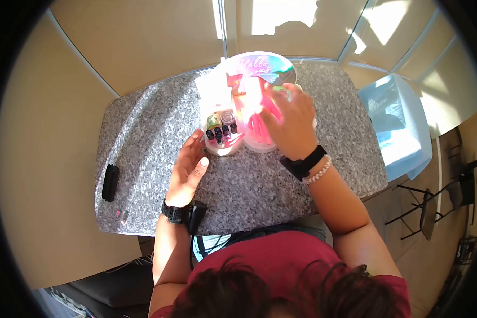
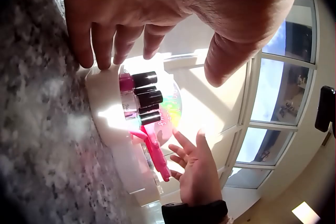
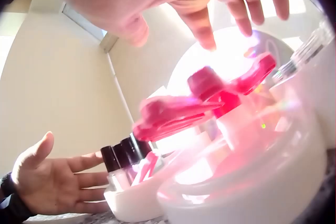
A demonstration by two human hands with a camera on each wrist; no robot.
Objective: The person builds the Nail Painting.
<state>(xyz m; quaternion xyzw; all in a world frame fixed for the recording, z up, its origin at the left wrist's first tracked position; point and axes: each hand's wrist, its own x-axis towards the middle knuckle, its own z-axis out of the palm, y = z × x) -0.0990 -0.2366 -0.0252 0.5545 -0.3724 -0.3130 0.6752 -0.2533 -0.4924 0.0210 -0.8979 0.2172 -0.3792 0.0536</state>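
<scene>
A white desktop organizer (image 1: pixel 223 152) with rounded compartments stands at the far side of the table, before a round iridescent panel (image 1: pixel 275 66) with lettering. Nail polish bottles (image 2: pixel 150 98) with black caps fill its left compartment. Pink long-handled plastic items (image 3: pixel 173 112) stick up from the middle compartment. My left hand (image 1: pixel 187 172) is spread beside the left compartment, its fingertips right at the white wall in the left wrist view. Above the pink items, my right hand (image 1: pixel 293 124) hovers with loosely extended fingers; the right wrist view shows nothing held in it.
The speckled granite table (image 1: pixel 238 196) carries a black case (image 1: pixel 110 183) at the left and a small item (image 1: pixel 124 215) near the front left corner. A translucent blue bin (image 1: pixel 403 127) stands beyond the right edge, with a folding chair (image 1: pixel 427 214) behind it on the floor.
</scene>
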